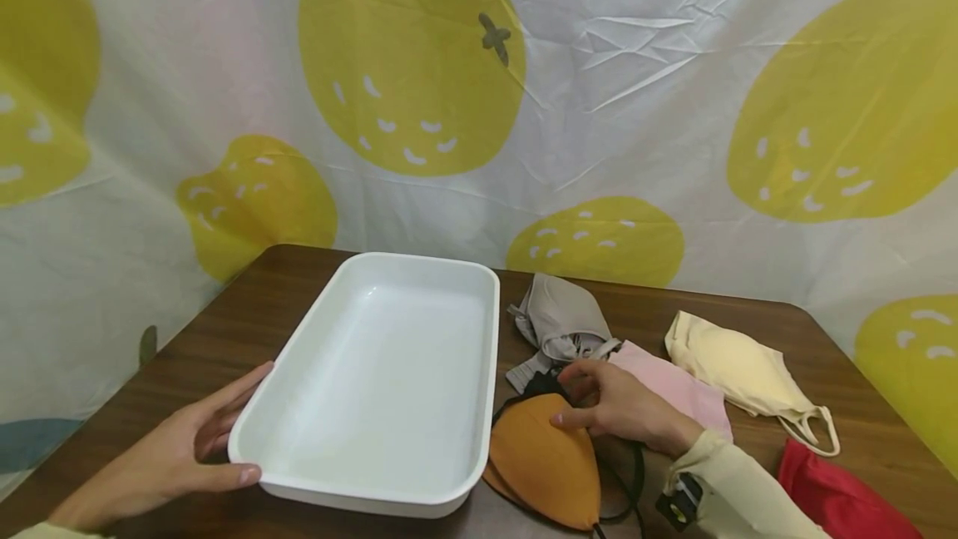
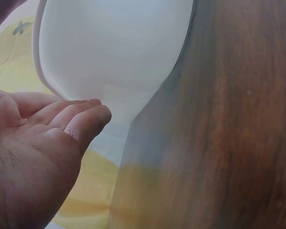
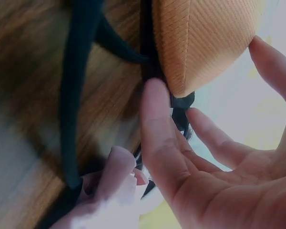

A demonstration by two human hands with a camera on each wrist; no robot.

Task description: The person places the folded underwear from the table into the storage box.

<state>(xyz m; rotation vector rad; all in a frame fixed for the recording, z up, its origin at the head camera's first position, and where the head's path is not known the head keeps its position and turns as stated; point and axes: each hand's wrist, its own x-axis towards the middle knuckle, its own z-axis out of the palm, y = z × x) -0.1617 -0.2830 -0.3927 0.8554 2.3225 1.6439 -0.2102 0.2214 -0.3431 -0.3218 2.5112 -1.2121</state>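
A white rectangular tray [image 1: 490, 373] stands at the left of the wooden table. My left hand [image 1: 160, 447] holds its near left corner, thumb on the front and fingers along the left side; in the left wrist view the fingertips [image 2: 97, 109] lie against the outer wall. Just right of the tray is an orange cloth face mask [image 1: 550, 456] with black straps [image 3: 74, 95]. My right hand [image 1: 621, 406] reaches over its far edge. In the right wrist view, the thumb touches the ribbed orange cloth and the spread fingers are at its pointed end.
Behind the orange mask lie a grey cloth mask [image 1: 565, 318] and a pink one [image 1: 674, 385], partly hidden by my right hand. A cream mask [image 1: 737, 360] with ear loops is farther right, and red cloth [image 1: 838, 493] lies beside my right sleeve. A lemon-print curtain [image 1: 621, 106] hangs behind the table.
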